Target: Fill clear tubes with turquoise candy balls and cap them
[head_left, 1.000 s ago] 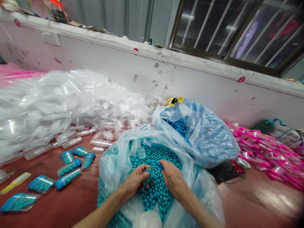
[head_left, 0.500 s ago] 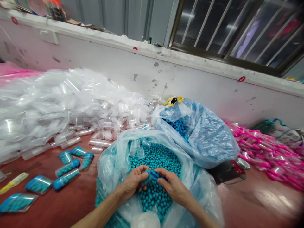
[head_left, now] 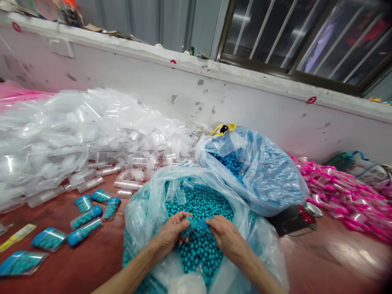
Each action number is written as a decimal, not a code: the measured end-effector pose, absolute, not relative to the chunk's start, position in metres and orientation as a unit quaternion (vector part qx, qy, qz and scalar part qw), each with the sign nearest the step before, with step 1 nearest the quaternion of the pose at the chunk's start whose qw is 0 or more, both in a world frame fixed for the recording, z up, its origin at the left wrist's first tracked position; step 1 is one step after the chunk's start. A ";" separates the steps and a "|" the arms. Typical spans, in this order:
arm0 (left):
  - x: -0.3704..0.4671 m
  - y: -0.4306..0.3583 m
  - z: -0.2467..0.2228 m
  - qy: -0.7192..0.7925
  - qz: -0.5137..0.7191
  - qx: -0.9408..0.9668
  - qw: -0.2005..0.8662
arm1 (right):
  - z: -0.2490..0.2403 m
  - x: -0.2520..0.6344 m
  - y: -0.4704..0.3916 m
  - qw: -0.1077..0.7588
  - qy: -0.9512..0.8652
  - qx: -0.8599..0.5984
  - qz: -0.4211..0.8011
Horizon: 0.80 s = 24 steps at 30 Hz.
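Over a clear plastic bag of teal beads, my left hand is closed around a small clear container with teal beads in it. My right hand pinches a blue cap just to the right of that container, with a small gap between the two. Several filled containers with blue caps lie on the red table to the left. Behind the bead bag is a bluish bag with blue caps inside. My fingers partly hide the container and the cap.
A large heap of empty clear containers fills the back left. Pink-capped pieces are piled at the right. A dark object with a silver lid stands beside the bluish bag. A yellow-handled tool lies at the far left.
The blue cap and my right hand have moved slightly right, away from the container. My left hand stays nearly in place, still holding the container.
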<state>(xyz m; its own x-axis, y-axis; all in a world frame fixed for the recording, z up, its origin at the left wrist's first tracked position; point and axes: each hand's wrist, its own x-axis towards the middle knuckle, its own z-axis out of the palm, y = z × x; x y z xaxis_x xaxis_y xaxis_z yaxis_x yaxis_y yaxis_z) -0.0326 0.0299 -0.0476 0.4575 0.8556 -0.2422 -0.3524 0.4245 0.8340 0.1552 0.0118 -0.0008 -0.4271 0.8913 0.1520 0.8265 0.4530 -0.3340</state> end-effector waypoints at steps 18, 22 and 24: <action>-0.017 0.019 -0.029 0.355 0.394 0.379 0.759 | 0.007 0.139 0.008 0.310 -0.777 -0.492 0.240; -0.013 0.017 -0.021 0.358 0.401 0.382 0.752 | 0.007 0.139 0.007 0.361 -0.703 -0.512 0.337; -0.014 0.017 -0.018 0.350 0.387 0.395 0.756 | 0.011 0.140 0.004 0.350 -0.709 -0.506 0.344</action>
<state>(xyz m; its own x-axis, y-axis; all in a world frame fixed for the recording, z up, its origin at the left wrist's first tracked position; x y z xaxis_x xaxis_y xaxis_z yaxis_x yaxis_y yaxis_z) -0.0140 0.0166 -0.0183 0.4559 0.8617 -0.2230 -0.3087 0.3880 0.8684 0.1405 0.0041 0.0106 -0.2429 0.9587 0.1481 0.4761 0.2509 -0.8429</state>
